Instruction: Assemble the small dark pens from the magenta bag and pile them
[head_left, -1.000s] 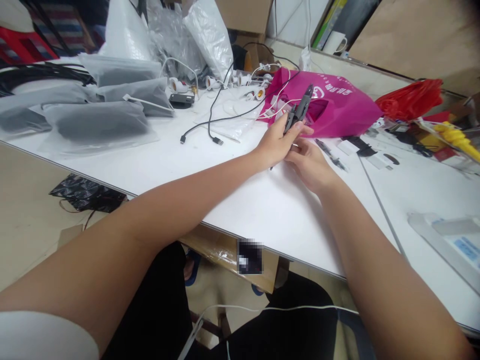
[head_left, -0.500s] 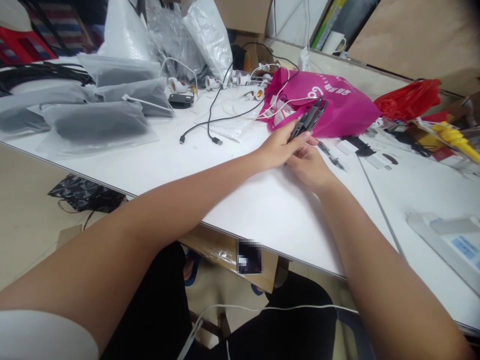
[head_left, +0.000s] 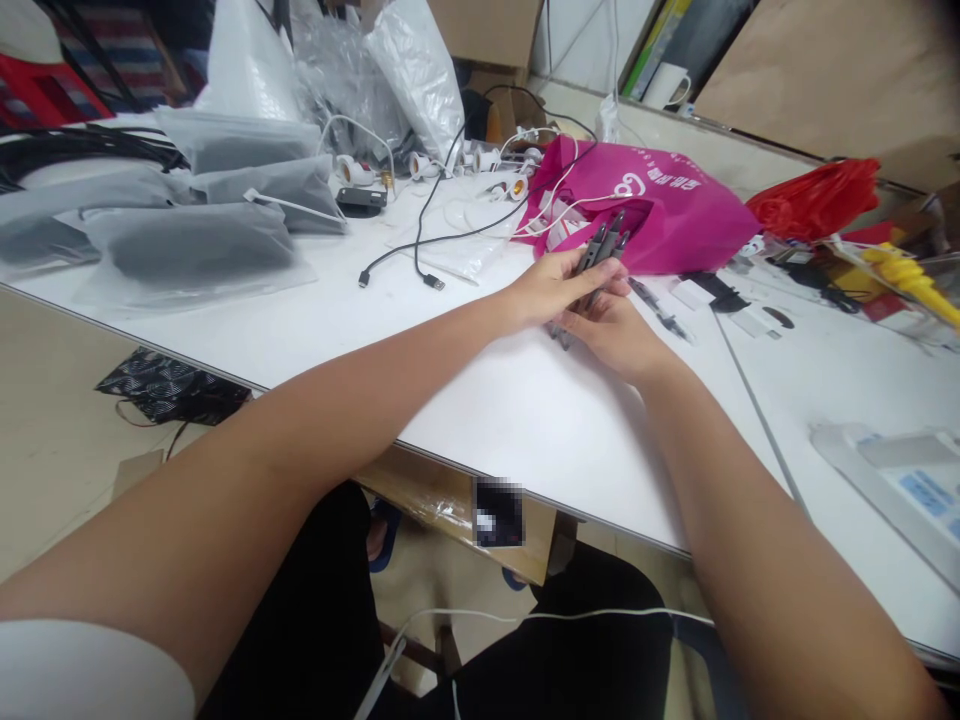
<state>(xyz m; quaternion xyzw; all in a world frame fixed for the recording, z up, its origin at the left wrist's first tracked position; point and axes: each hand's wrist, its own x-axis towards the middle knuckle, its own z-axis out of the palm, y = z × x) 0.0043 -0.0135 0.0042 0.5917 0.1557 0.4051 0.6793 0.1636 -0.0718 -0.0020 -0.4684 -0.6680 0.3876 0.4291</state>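
Pens (head_left: 601, 248): dark; probably light, stiff, slick; best gripped mid-barrel.
Fingers: left hand (head_left: 549, 286), right hand (head_left: 616, 330) closed around the pens.

dark grey pieces (head_left: 598, 248): middles hidden by left hand (head_left: 555, 285) and right hand (head_left: 619, 335), count unclear | pink bag (head_left: 697, 220): contents partly hidden | frosted bags (head_left: 191, 255): dark contents indistinct | white object (head_left: 855, 465): cut off right, blue print unreadable | dark patch (head_left: 499, 515): pixelated
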